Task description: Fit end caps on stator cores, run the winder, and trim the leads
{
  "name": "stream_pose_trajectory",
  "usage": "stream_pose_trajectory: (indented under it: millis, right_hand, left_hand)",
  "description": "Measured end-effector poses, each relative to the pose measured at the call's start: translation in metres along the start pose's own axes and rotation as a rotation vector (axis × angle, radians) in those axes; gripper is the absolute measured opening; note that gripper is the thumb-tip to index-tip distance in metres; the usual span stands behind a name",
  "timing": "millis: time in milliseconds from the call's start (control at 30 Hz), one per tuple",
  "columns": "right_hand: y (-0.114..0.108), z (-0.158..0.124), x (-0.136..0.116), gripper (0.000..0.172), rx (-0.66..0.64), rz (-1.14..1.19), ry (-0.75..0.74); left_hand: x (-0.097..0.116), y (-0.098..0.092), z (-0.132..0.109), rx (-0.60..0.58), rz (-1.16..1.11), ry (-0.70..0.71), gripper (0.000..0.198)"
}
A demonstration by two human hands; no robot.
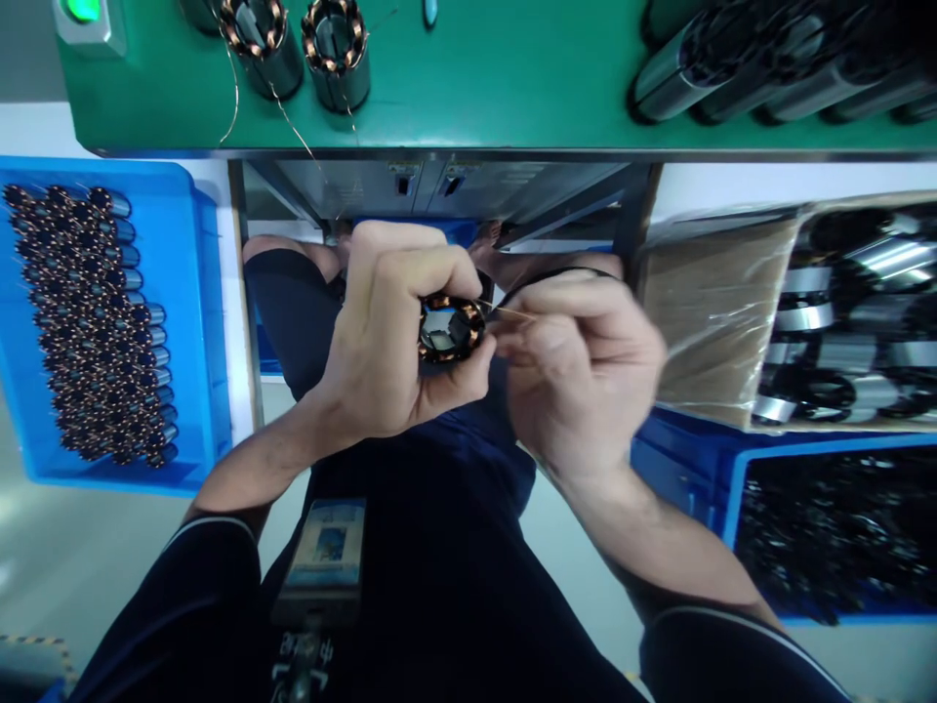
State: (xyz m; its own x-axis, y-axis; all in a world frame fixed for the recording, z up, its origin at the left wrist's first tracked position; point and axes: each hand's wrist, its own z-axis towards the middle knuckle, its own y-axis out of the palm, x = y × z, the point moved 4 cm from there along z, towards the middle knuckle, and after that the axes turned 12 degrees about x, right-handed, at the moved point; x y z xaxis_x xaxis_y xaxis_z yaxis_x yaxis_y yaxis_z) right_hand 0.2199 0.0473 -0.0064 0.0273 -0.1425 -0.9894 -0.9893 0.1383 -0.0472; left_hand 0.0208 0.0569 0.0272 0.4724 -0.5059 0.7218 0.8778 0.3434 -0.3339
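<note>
My left hand (387, 337) grips a small round wound stator (452, 328), its copper coils ringing a dark core with a pale centre. My right hand (578, 371) sits just right of it, fingertips pinched on a thin copper wire lead (512, 312) that runs from the coils. The fingers hide much of the stator's rim. On the green workbench (468, 107) beyond my hands stand two similar wound stators (337, 68) on dark cylindrical holders, with fine wire leads trailing from them.
A blue tray (146, 176) at left holds several rows of wound parts. At right, a cardboard box (717, 312) lined with plastic holds metal-banded parts, above a blue crate (805, 449) of dark pieces. Dark cylinders (768, 68) lie on the bench's far right.
</note>
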Motion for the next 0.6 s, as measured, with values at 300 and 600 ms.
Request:
stream_pose_trajectory:
  millis: [300,600]
  right_hand:
    - [0.022,-0.009,0.016,0.030,-0.023,0.247,0.220]
    - [-0.004,0.034,-0.009,0.023,-0.210,-0.050,-0.119]
  left_hand:
    - [-0.012,0.006,-0.012,0.080,0.159,0.263,0.024]
    - [-0.022,0.012,-0.017,-0.150,0.000,-0.149,0.016]
